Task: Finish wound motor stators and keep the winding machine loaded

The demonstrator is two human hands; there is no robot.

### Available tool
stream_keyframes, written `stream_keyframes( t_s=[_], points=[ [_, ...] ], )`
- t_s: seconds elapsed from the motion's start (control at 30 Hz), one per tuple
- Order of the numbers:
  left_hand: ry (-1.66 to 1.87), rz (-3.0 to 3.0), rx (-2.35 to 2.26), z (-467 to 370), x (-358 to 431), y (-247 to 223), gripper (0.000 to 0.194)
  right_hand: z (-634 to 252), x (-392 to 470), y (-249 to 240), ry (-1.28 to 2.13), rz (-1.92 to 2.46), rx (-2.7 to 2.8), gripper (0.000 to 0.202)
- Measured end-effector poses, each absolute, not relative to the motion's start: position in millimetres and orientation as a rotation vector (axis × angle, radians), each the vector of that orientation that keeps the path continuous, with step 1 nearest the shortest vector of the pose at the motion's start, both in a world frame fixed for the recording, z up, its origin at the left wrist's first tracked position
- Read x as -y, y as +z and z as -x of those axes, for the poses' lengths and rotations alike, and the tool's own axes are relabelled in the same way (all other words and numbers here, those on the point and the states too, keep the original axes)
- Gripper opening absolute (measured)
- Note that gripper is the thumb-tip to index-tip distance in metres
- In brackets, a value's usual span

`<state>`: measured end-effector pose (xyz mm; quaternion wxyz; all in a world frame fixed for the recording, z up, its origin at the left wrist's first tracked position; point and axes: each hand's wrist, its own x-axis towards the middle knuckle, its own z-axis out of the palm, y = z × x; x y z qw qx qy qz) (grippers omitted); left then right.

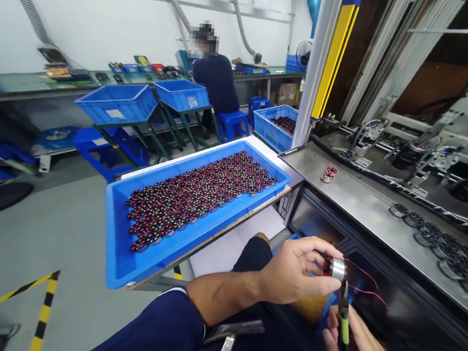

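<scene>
My left hand grips a motor stator, a silver ring with dark and red windings. Two thin red wires stick out from it to the right. In my right hand is a pair of cutting pliers with yellow-green and black handles. Its jaws point up and sit close beside the stator's lower edge, near the wires; whether they touch a wire I cannot tell. Left of my hands, a shallow blue tray holds many similar wound stators packed in rows.
On the metal bench to my right stand a few red-wound stators and a row of dark rings. Machine fixtures lie behind. A person sits at the far bench, near blue bins. A yellow post rises beside the machine.
</scene>
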<state>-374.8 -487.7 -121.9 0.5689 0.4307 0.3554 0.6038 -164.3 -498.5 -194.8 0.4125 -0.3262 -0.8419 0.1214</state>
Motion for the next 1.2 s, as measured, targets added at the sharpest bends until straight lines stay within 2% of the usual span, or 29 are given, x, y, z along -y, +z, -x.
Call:
stream_keyframes(
  t_s=[0.17, 0.33, 0.63, 0.93, 1.2],
  points=[
    [1.467, -1.062, -0.804, 376.4, 488.9, -123.3, 0.037, 160.4, 497.1, -195.3, 0.29, 0.823, 2.17, 0.057],
    [1.535, -1.151, -0.828, 377.2, 493.4, -123.1, 0.025, 164.2, 497.6, -189.2, 0.472, 0.744, 2.169, 0.066],
    [1.576, -1.294, -0.847, 381.6, 494.0, -124.0, 0.019, 167.6, 496.0, -187.8, 0.524, 0.762, 2.159, 0.07],
    [1.603, -1.429, -0.879, 384.4, 493.1, -122.9, 0.017, 165.8, 491.2, -189.6, 0.373, 0.707, 2.144, 0.068],
    [1.642, -1.507, -0.851, 383.7, 490.7, -124.9, 0.018, 158.4, 495.8, -189.9, 0.527, 0.811, 2.173, 0.059]
  ],
)
